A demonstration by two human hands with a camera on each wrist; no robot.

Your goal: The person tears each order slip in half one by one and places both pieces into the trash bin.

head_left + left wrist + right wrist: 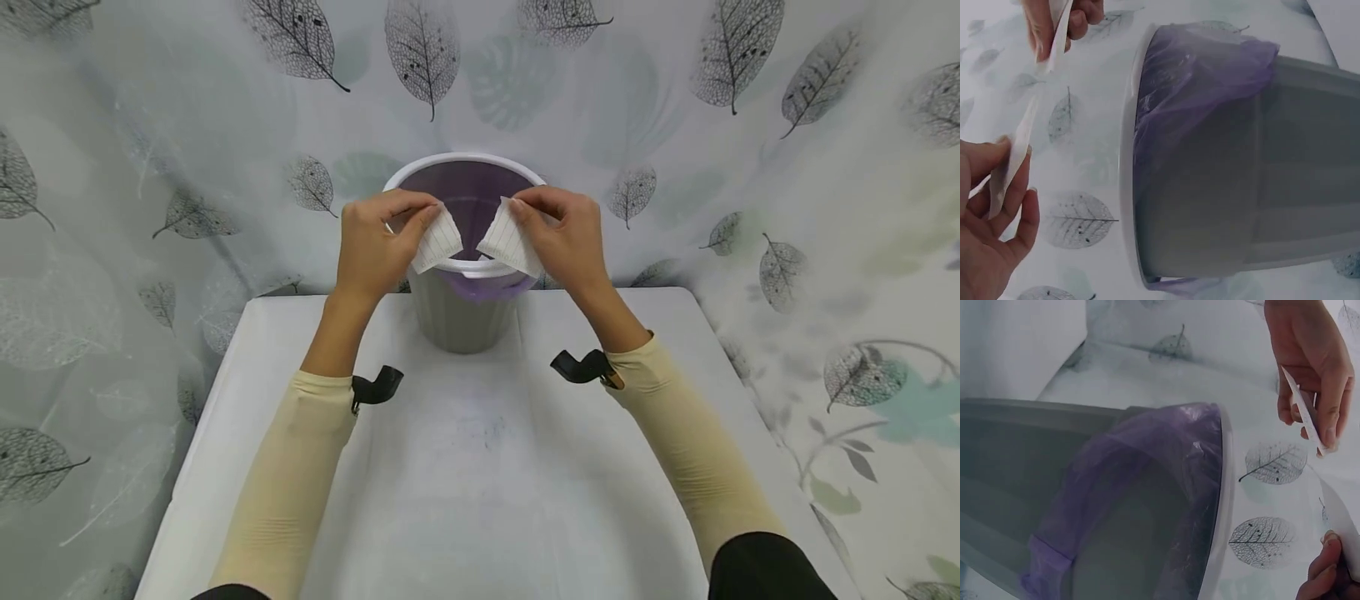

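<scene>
Above a grey trash bin point(463, 321) with a white rim, each hand pinches a piece of lined paper. My left hand point(378, 242) holds one piece point(438, 242) between thumb and fingers, over the rim's left side. My right hand point(562, 237) grips the other piece point(512, 240) the same way, over the right side. A gap separates the two pieces. The bin has a purple plastic bag point(480, 196) lining it, folded out over the rim. In the left wrist view, the left-hand paper point(1013, 159) is seen nearly edge-on beside the bin's opening.
The bin stands at the far edge of a white table point(480, 467). Behind it hangs a leaf-patterned curtain point(495, 92). Black wrist cameras point(378, 385) stick out from both sleeves. A small white scrap point(483, 257) shows inside the bin near its front.
</scene>
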